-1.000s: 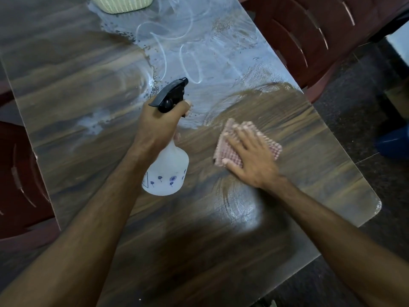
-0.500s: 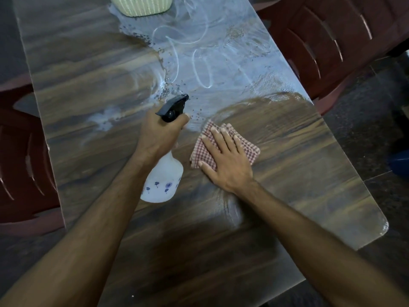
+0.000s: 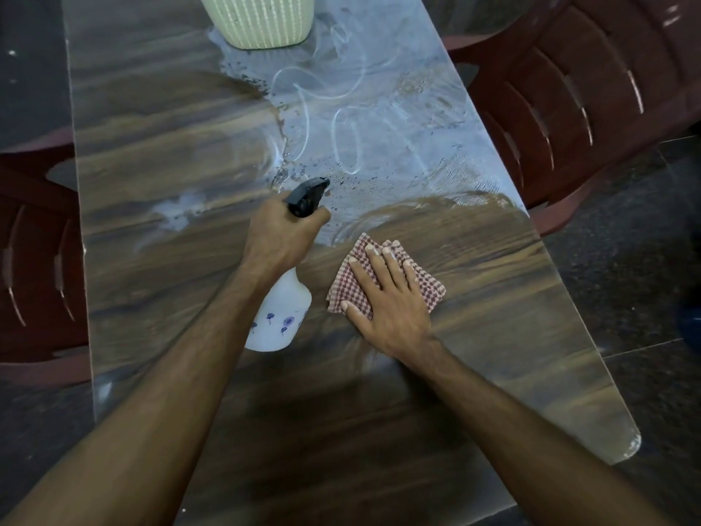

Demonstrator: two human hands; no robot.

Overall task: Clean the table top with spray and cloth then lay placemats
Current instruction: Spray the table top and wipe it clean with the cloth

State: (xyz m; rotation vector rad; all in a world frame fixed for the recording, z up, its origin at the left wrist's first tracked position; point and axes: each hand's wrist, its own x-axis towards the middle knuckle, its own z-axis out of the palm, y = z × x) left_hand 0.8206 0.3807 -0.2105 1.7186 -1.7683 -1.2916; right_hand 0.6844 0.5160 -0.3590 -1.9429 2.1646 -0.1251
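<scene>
While the left hand [image 3: 282,237] grips the white plastic spray bottle [image 3: 278,317], the flat-fingered right hand [image 3: 387,298] has dragged the red-checked cloth [image 3: 430,288] toward 9 o'clock; the wet film at 12 o'clock on the wood-grain tabletop [image 3: 151,146] remains unwiped.

The left hand [image 3: 282,237] covers the spray bottle [image 3: 280,317] at its neck and trigger. The right hand [image 3: 387,298] hides the middle of the checked cloth [image 3: 430,292]. A ribbed pale pot [image 3: 261,20] is cut off at the top edge, and chairs [image 3: 591,96] run off both sides of the worktop [image 3: 159,146].
</scene>
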